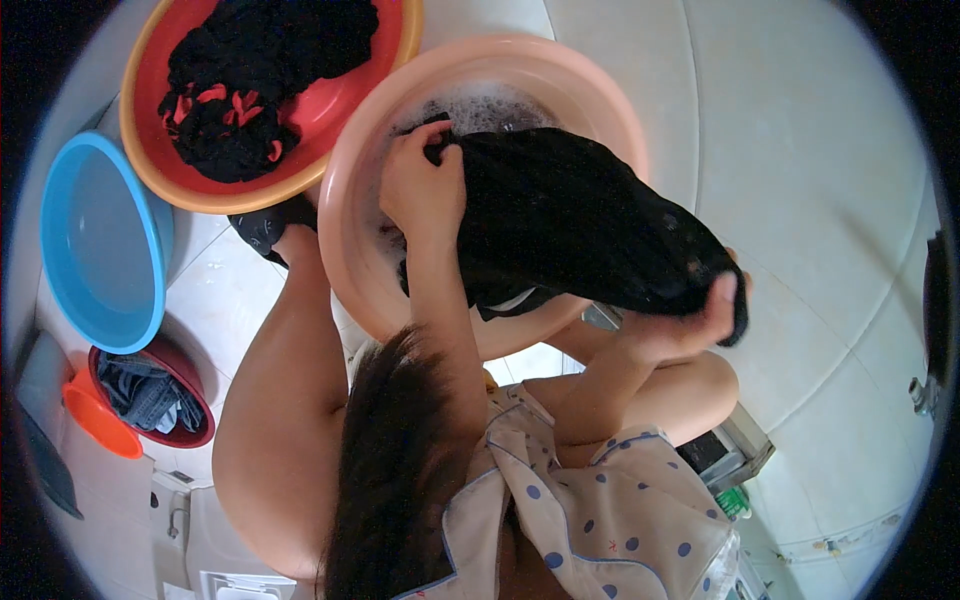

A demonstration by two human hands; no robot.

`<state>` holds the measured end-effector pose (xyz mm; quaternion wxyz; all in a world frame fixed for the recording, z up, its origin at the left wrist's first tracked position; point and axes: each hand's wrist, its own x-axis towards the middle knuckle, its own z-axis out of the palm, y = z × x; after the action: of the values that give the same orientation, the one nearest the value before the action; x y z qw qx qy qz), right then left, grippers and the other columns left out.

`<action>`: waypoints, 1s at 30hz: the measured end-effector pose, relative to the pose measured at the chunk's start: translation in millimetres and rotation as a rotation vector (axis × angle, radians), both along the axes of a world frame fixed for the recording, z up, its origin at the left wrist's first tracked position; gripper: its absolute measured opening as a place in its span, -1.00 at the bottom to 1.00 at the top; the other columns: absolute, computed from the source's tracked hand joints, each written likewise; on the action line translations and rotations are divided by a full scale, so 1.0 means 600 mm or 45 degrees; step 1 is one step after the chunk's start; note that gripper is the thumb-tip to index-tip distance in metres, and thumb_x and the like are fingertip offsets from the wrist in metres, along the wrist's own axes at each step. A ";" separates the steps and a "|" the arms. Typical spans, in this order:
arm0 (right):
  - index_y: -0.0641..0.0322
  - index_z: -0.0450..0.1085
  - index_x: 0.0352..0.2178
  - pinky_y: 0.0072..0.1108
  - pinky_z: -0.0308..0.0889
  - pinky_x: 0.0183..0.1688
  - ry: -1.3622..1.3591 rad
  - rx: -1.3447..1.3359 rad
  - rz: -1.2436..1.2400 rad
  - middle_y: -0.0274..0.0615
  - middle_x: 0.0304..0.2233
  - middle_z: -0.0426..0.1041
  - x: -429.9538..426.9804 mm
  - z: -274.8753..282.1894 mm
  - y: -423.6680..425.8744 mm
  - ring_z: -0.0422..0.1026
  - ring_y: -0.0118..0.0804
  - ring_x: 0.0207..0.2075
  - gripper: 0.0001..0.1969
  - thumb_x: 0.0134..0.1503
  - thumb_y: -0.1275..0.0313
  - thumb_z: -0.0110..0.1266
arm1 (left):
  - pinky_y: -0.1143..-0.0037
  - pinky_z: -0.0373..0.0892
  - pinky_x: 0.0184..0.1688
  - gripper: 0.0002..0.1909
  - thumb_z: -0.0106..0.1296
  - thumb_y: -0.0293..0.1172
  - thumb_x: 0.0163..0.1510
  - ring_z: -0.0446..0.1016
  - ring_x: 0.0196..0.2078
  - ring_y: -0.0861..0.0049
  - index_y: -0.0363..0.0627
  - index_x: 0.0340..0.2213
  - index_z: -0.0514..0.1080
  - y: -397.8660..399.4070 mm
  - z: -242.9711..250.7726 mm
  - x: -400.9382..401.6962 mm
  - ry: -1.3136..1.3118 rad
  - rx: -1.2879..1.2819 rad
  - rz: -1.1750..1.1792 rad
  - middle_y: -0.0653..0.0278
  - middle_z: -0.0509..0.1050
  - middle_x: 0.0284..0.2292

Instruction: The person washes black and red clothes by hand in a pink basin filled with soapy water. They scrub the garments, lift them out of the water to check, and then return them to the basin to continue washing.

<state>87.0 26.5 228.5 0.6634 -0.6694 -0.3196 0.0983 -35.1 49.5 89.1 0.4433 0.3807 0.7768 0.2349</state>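
Observation:
A wet black garment [555, 210] is stretched between my hands, above and partly inside a pale pink plastic basin [611, 90]. Soapy water [487, 109] with white suds shows along the basin's far side. My left hand [424, 184] pinches the cloth over the left part of the basin, thumb and forefinger close together. Beyond the basin's right rim, my right hand [694, 322] grips the other end of the garment, its thumb on top. A few light specks show on the cloth near that thumb. Part of the garment hangs down into the basin.
A red basin [330, 112] with an orange rim holds black and red clothing [255, 60]. At the left stand a blue basin [105, 240] of cloudy water and a dark red tub [202, 427] of denim clothing [146, 390]. A tiled wall [810, 187] rises at the right.

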 end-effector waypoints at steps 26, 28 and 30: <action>0.26 0.31 -0.22 -0.37 0.09 -0.08 -0.456 -1.063 0.706 0.13 -0.23 0.28 0.121 -0.365 0.079 0.21 0.01 -0.14 -0.62 0.02 0.20 -0.15 | 0.49 0.00 0.07 -0.17 0.16 -0.44 -0.29 0.06 0.05 0.36 -0.25 0.01 -0.04 -0.080 -0.123 0.144 -1.278 -0.167 -0.135 0.11 0.12 -0.01; 0.10 0.16 -0.07 -0.29 0.05 -0.05 -0.784 -1.215 0.700 0.11 -0.14 0.18 0.125 -0.400 0.051 0.13 0.06 -0.07 -0.52 0.01 0.12 -0.13 | 0.48 -0.03 0.10 -0.13 0.09 -0.52 -0.29 0.02 0.08 0.31 -0.25 0.04 -0.15 -0.083 -0.122 0.162 -1.024 -0.148 -0.184 0.05 0.05 0.02; -0.05 -0.05 0.06 -0.23 0.04 -0.04 -0.857 -1.331 0.736 0.10 -0.03 0.04 0.110 -0.421 0.030 0.06 0.14 -0.04 -0.39 -0.01 0.10 -0.09 | 0.47 -0.03 0.10 -0.10 0.09 -0.53 -0.29 0.01 0.09 0.30 -0.24 0.05 -0.18 -0.081 -0.118 0.169 -0.979 -0.202 -0.114 0.03 0.04 0.03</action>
<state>152.7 44.6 -24.0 0.0648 -0.7836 -0.5848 0.1992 66.3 1.1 18.0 0.7396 0.2631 0.5526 0.2801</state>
